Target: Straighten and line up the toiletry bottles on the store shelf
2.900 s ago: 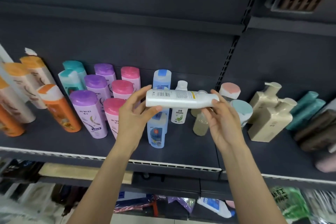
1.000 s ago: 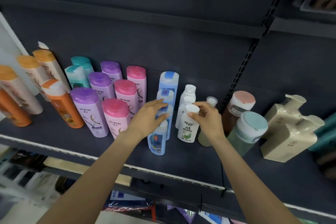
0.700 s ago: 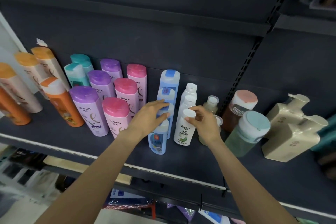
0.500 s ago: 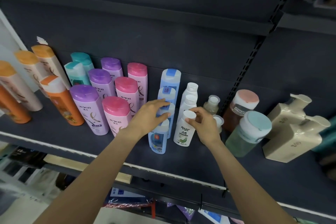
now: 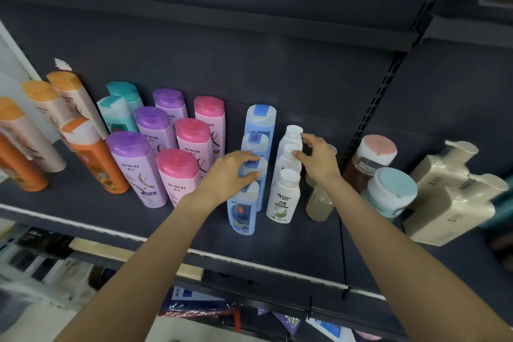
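Note:
Several blue bottles stand in a row front to back on the dark shelf (image 5: 194, 233). My left hand (image 5: 230, 175) grips the top of the second blue bottle from the front (image 5: 256, 189); the front blue bottle (image 5: 243, 211) stands just below it. To the right is a row of three white bottles. The front white bottle (image 5: 283, 198) stands free. My right hand (image 5: 316, 161) reaches in from the right, one fingertip against the back white bottle's cap (image 5: 293, 130) and the thumb tip against the middle white bottle's cap (image 5: 288, 148).
Pink (image 5: 177, 172), purple (image 5: 133, 164), teal (image 5: 115, 114) and orange (image 5: 88, 155) bottles stand in rows at the left. Small clear bottles (image 5: 319, 203) sit under my right wrist. Two round-lidded jars (image 5: 388, 191) and cream pump bottles (image 5: 449, 197) stand at the right.
My right hand let go of the front white bottle's cap and moved back to the middle and back white bottles. My left hand stays on the blue bottle.

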Tool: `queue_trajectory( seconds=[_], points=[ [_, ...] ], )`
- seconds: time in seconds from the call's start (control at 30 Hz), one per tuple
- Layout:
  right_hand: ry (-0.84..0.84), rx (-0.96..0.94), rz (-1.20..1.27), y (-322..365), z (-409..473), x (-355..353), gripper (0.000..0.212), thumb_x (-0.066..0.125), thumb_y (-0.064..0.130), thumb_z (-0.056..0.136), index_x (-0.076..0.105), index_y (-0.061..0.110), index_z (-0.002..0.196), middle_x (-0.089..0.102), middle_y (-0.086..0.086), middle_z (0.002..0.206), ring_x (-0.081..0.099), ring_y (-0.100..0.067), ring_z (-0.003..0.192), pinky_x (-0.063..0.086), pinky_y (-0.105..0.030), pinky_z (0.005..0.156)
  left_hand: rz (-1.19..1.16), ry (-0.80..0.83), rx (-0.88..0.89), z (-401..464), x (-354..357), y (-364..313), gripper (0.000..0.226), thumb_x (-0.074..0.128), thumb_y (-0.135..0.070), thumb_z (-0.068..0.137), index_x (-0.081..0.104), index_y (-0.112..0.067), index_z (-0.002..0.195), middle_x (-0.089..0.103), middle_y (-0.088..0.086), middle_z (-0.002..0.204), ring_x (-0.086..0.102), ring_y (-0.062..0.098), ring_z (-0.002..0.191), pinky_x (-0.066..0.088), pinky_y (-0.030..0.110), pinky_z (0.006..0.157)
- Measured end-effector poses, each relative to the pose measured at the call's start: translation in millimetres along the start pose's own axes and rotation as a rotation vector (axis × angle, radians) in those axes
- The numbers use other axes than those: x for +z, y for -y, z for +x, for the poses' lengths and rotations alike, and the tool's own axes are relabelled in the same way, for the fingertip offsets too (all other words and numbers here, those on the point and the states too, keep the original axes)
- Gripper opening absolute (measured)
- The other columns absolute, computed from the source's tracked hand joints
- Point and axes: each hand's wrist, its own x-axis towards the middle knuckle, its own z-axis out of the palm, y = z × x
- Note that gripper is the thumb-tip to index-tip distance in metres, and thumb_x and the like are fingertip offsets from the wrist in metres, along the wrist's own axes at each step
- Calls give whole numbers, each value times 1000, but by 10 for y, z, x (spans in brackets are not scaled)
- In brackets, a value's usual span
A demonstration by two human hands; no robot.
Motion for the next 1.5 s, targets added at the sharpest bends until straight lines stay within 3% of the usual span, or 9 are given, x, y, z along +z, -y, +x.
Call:
queue_trajectory(
  seconds=[0.1,0.27,0.5,0.73,0.83,0.97,1.1,1.27,1.5],
  points=[
    [131,50,35,-20,63,60,55,64,19,88,44,11,139,52,-11,135,50,-25,122,39,-33,102,-13,1,-10,25,-28,-18,40,65,-22,86,59,-16,125,52,1,136,49,16,123,26,10,95],
    [84,54,66,-22,57,114,30,68,16,84,60,6,111,60,-6,100,52,-18,88,39,-28,78,-19,-9,-1,42,-32,-13,38,67,-19,85,60,-15,123,55,1,132,51,16,121,26,7,92],
    [-19,10,238,83,-19,-104,23,68,12,84,64,7,106,63,-2,102,56,-15,93,43,-24,82,13,-2,-8,78,-64,-52,33,63,-20,88,61,-13,120,59,3,122,56,18,110,31,10,84],
    [-227,-73,490,376,-94,-553,14,68,13,84,66,18,97,65,8,94,60,-7,86,50,-27,80,-18,-144,-34,213,-68,-186,24,60,-20,90,65,-15,113,62,7,115,56,23,105,45,32,90],
    [-292,-13,691,473,-165,-744,14,66,9,85,67,14,98,65,5,92,61,-11,86,55,-33,78,-92,-206,25,267,-94,-342,25,59,-22,91,64,-13,113,62,6,113,57,19,106,42,25,90],
    [-280,33,939,527,-256,-952,17,63,9,88,65,8,105,65,-2,92,63,-14,87,53,-17,62,-98,-239,-69,337,-121,-506,35,53,-33,94,58,-13,121,61,5,111,58,21,102,46,32,89],
    [-272,71,1071,550,-357,-1003,20,62,12,90,65,6,109,66,-14,104,66,-22,93,56,-22,67,-97,-267,-214,328,-171,-592,47,35,-49,96,59,-10,106,66,9,93,59,26,82,46,34,71],
    [-237,78,1222,584,-525,-1026,13,57,12,93,65,10,102,69,-6,95,67,-17,85,58,-25,72,-720,-158,-339,166,-231,-709,41,38,-48,96,60,-13,99,70,12,83,69,23,66,58,34,69],
    [-137,-2,1271,620,-668,-1073,28,50,9,96,58,12,123,64,-7,116,64,-17,106,54,-26,89,-1230,-97,-386,-105,-225,-765,34,49,-32,96,54,-3,114,65,23,106,70,28,87,59,29,74]
  ],
)
